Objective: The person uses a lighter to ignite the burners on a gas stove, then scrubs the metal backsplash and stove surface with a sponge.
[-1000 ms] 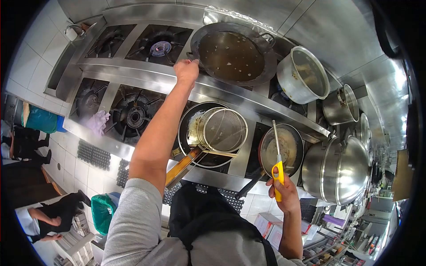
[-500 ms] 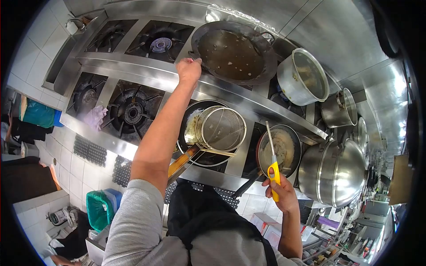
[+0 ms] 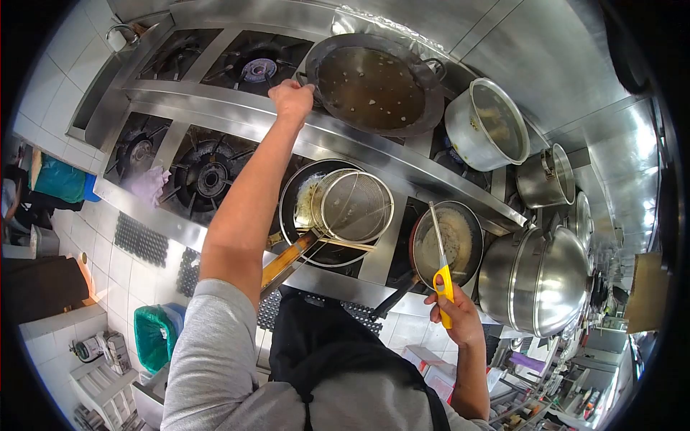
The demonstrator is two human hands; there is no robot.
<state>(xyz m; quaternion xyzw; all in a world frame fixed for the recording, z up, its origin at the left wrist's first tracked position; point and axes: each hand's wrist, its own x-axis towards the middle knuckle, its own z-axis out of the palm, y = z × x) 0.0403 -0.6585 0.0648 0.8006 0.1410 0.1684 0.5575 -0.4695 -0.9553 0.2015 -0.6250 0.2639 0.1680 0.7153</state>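
Over the stove, two hands: left hand gripping one wok, right hand one lighter.

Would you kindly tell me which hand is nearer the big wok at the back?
Left. The left hand touches the wok at its rim; the right hand holds a yellow lighter near the front.

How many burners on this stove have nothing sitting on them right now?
4. Two in the back row, left of the wok: far-left and next to it. Two in the front row, left of the pan with the strainer: and. Burners under pots aren't visible.
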